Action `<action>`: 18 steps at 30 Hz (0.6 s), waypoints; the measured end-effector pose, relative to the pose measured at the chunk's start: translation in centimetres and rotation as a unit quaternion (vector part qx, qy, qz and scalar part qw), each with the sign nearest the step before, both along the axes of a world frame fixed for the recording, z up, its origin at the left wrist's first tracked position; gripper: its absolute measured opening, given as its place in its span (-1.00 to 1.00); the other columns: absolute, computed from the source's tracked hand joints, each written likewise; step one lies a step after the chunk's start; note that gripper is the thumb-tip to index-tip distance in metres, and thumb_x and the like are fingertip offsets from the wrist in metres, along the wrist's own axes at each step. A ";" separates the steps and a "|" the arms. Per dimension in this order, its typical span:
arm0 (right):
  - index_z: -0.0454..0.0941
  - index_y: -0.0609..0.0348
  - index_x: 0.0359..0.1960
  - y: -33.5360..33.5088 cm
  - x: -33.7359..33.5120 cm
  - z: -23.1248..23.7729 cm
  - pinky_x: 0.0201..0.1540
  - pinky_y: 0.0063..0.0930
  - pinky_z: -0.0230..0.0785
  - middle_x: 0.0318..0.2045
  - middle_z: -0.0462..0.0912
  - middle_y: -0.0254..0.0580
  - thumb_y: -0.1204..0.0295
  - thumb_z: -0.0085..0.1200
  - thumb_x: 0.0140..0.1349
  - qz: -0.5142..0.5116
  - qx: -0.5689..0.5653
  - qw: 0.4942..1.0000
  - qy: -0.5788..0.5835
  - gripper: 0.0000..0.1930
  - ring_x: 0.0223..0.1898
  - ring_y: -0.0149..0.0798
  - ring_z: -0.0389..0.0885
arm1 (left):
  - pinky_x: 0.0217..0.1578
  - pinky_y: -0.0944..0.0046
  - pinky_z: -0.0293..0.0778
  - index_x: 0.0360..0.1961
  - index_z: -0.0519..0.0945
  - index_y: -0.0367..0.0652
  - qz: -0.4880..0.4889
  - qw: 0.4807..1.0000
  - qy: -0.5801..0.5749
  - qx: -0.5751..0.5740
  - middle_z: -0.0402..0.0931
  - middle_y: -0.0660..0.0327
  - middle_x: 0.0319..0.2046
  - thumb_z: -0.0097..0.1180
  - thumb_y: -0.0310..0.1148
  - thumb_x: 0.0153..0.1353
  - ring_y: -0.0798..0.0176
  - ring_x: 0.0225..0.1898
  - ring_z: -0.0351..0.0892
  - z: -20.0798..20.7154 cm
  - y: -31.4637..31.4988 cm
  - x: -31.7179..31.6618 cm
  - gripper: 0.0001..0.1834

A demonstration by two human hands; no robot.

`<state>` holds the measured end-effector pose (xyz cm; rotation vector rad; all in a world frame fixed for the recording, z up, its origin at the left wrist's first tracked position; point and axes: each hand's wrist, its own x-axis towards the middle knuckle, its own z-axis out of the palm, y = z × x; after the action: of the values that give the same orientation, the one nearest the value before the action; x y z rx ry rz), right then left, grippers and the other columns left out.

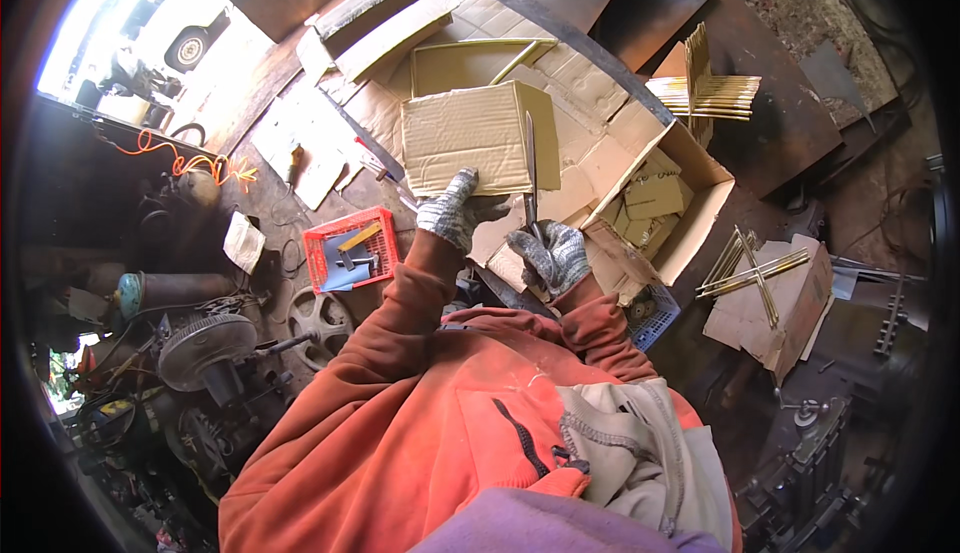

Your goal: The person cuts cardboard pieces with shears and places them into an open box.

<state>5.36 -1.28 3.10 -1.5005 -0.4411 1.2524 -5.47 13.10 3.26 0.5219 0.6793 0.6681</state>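
A flat piece of brown cardboard (pixel 462 143) is held up over the work table by my left hand (pixel 447 213), in a grey knit glove, its fingers closed on the near edge. My right hand (pixel 556 255), gloved the same way, grips a pair of scissors (pixel 531 183). Their long dark blades point away from me and lie along the right part of the cardboard, where a strip angles off. Whether the blades are cutting into it cannot be seen. The scissors' handles are mostly hidden in my right glove.
Cardboard sheets cover the table, with a folded carton (pixel 385 28) at the far side. An open box (pixel 700 223) of cardboard scraps stands right. Bundled brass-coloured rods (pixel 705 98) lie beyond it. A red basket (pixel 392 253) and a fan (pixel 207 351) are at left.
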 end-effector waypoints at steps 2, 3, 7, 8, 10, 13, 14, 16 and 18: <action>0.58 0.27 -0.44 0.1 0.9 0.1 -0.62 -0.52 0.33 -0.65 0.56 -0.30 0.13 0.26 0.15 0.017 -0.001 1.000 0.018 -0.62 -0.69 -0.42 0.49 | -0.38 -0.07 0.62 0.09 0.37 -0.27 -0.015 1.000 0.016 0.000 0.52 -0.08 -0.11 0.13 -0.36 0.25 -0.15 -0.22 0.63 -0.4 0.2 -0.3 -0.58; 0.56 0.25 -0.39 0.7 2.3 -0.1 -0.60 -0.48 0.35 -0.65 0.54 -0.30 0.01 0.18 0.19 0.101 0.034 0.994 -0.016 -0.55 -0.68 -0.38 0.51 | -0.37 -0.08 0.62 0.08 0.37 -0.27 -0.030 0.999 0.018 0.011 0.52 -0.08 -0.12 0.13 -0.36 0.25 -0.16 -0.22 0.63 -0.2 0.4 -0.2 -0.58; 0.52 0.26 -0.43 0.9 1.5 0.0 -0.65 -0.50 0.29 -0.67 0.53 -0.24 0.06 0.24 0.15 -0.006 0.082 0.987 0.141 -0.57 -0.73 -0.39 0.44 | -0.38 -0.06 0.62 0.07 0.39 -0.27 -0.018 1.000 0.010 -0.009 0.54 -0.06 -0.16 0.15 -0.35 0.24 -0.16 -0.23 0.63 0.5 0.2 0.1 -0.59; 0.52 0.26 -0.44 0.9 1.0 0.5 -0.66 -0.51 0.27 -0.67 0.53 -0.24 0.09 0.26 0.13 -0.018 0.069 0.988 0.139 -0.59 -0.74 -0.40 0.43 | -0.38 -0.06 0.62 0.07 0.39 -0.27 -0.010 1.000 0.007 -0.014 0.55 -0.05 -0.16 0.15 -0.35 0.24 -0.16 -0.24 0.63 0.6 0.4 0.1 -0.59; 0.53 0.27 -0.46 0.8 0.8 0.6 -0.68 -0.53 0.23 -0.69 0.51 -0.25 0.15 0.30 0.11 -0.023 0.041 0.993 0.107 -0.62 -0.74 -0.43 0.41 | -0.36 -0.07 0.63 0.07 0.39 -0.27 -0.017 1.000 0.016 -0.009 0.54 -0.05 -0.14 0.15 -0.35 0.24 -0.14 -0.24 0.63 0.2 0.8 0.0 -0.58; 0.56 0.27 -0.52 0.7 0.5 0.4 -0.68 -0.48 0.24 -0.76 0.50 -0.25 0.12 0.24 0.14 0.003 0.003 1.000 -0.009 -0.60 -0.74 -0.39 0.44 | -0.35 -0.08 0.64 0.07 0.39 -0.27 -0.006 0.999 0.030 0.027 0.54 -0.04 -0.14 0.14 -0.36 0.24 -0.14 -0.25 0.63 0.7 0.0 -0.3 -0.59; 0.54 0.26 -0.54 0.9 0.6 0.6 -0.68 -0.48 0.26 -0.76 0.51 -0.23 0.08 0.20 0.17 0.042 -0.010 0.998 -0.035 -0.57 -0.74 -0.38 0.45 | -0.37 -0.06 0.65 0.07 0.38 -0.27 -0.013 0.998 0.049 0.038 0.54 -0.05 -0.15 0.14 -0.37 0.24 -0.12 -0.27 0.64 0.8 0.2 -0.6 -0.59; 0.50 0.25 -0.60 1.3 1.6 1.1 -0.66 -0.47 0.30 -0.74 0.52 -0.20 0.01 0.11 0.21 0.118 -0.040 0.988 -0.089 -0.51 -0.74 -0.36 0.46 | -0.42 -0.01 0.66 0.07 0.38 -0.26 -0.030 0.995 0.083 0.056 0.55 -0.05 -0.17 0.13 -0.40 0.24 -0.10 -0.30 0.65 1.4 0.0 -1.0 -0.60; 0.54 0.28 -0.57 2.3 1.6 -1.9 -0.60 -0.41 0.37 -0.67 0.58 -0.11 -0.08 -0.02 0.26 0.137 -0.030 0.990 0.026 -0.42 -0.67 -0.27 0.54 | -0.54 0.13 0.65 0.07 0.37 -0.27 -0.054 0.988 0.118 0.078 0.56 -0.04 -0.21 0.10 -0.47 0.24 0.00 -0.35 0.66 2.5 -1.1 -1.0 -0.62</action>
<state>6.96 1.04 1.23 -1.4905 -0.5947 1.5276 -6.48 11.98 5.73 0.7870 0.8184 0.5646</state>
